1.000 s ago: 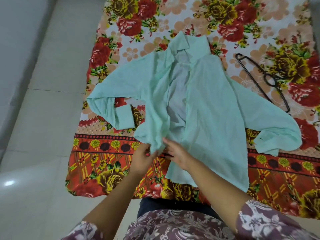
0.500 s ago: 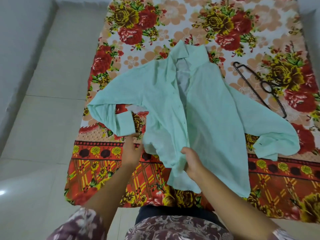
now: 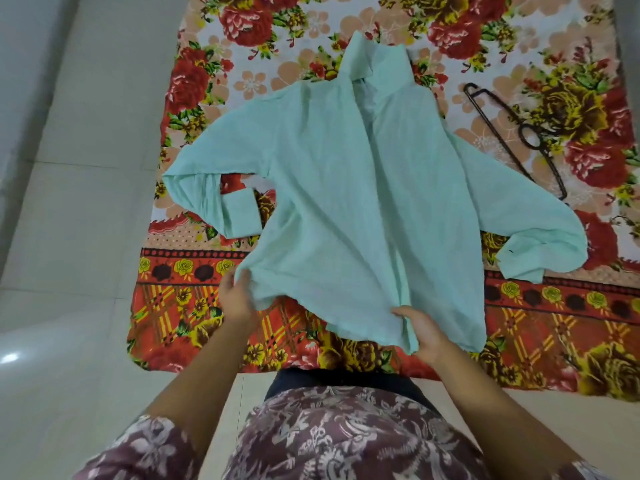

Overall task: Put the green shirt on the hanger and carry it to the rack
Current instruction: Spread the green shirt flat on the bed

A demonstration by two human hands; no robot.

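The pale green shirt (image 3: 349,188) lies spread on a flowered bed, collar at the far end, sleeves out to both sides. My left hand (image 3: 237,299) pinches the hem's left corner. Near the front opening, my right hand (image 3: 422,332) grips the bottom edge. The left front panel is stretched flat between the two hands. A black wire hanger (image 3: 512,136) lies on the bed to the right of the shirt, clear of both hands.
The flowered bedsheet (image 3: 540,327) covers the bed in front of me. Pale tiled floor (image 3: 69,237) runs along the left side of the bed. No rack is in view.
The left front panel was bunched at the middle; my hands have moved apart, left hand going left, and spread it flat across the shirt, closing the front.
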